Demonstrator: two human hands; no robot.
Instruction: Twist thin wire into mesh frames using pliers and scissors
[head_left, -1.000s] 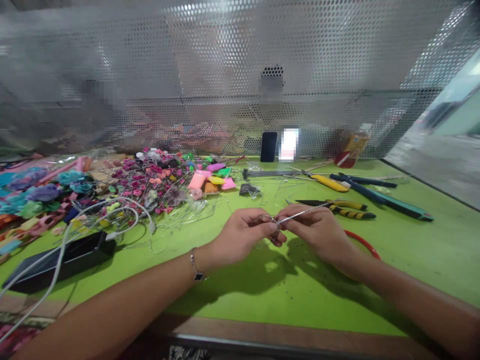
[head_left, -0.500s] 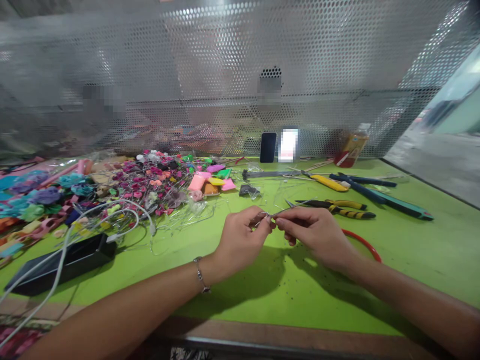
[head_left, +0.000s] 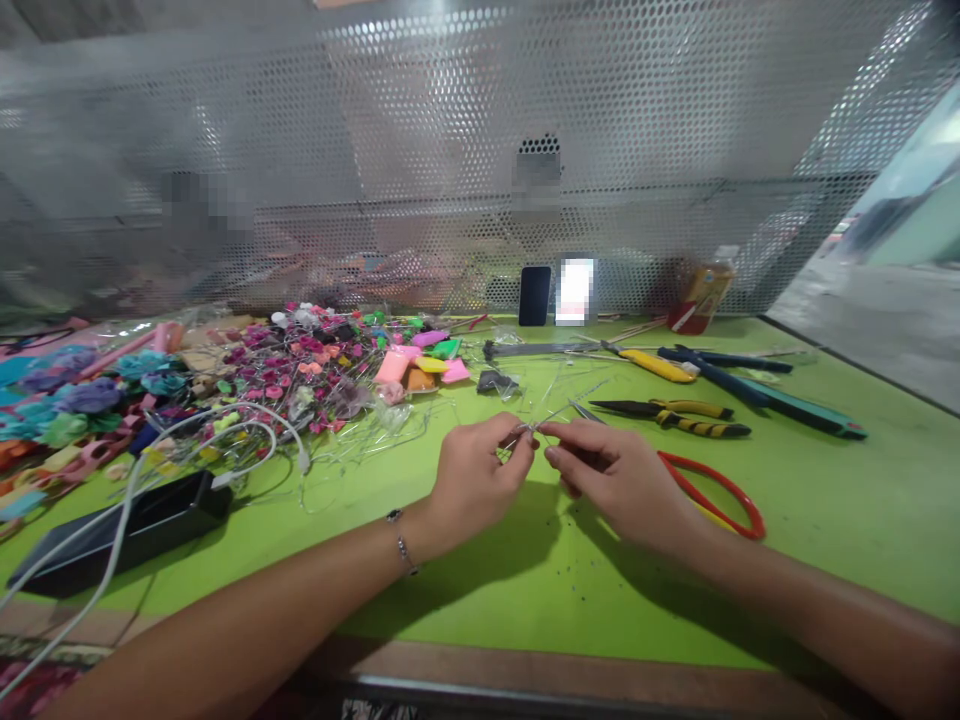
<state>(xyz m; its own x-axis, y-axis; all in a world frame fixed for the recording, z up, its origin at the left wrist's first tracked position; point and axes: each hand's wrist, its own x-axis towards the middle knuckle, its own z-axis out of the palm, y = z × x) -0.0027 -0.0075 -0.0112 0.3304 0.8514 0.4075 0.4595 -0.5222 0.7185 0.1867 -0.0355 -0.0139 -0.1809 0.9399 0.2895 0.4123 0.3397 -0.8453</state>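
My left hand (head_left: pixel 480 475) pinches a thin silvery wire piece (head_left: pixel 529 429) between thumb and forefinger, above the green tabletop. From this pinch a straight wire strand (head_left: pixel 570 403) slants up to the right. My right hand (head_left: pixel 626 480) is just beside it, its curled forefinger and thumb at the wire; its other fingers are tucked under, partly hidden. Beneath the right hand lie scissors with red handles (head_left: pixel 752 520), their middle covered. Yellow-and-black needle-nose pliers (head_left: pixel 675 414) rest just beyond the right hand.
Small craft flowers on wires (head_left: pixel 285 365) are heaped at the left, beside colourful clay packets (head_left: pixel 420 370). A black box (head_left: pixel 127 530) with a white cable stands front left. Two phones (head_left: pixel 535 297) lean against the mesh panel. Cutters (head_left: pixel 649 364) and a bottle (head_left: pixel 703 295) are at right.
My right hand has shifted slightly down and turned, uncovering more of the red scissor handles and the slanting wire strand. The left hand stays nearly in place, still pinching the wire.
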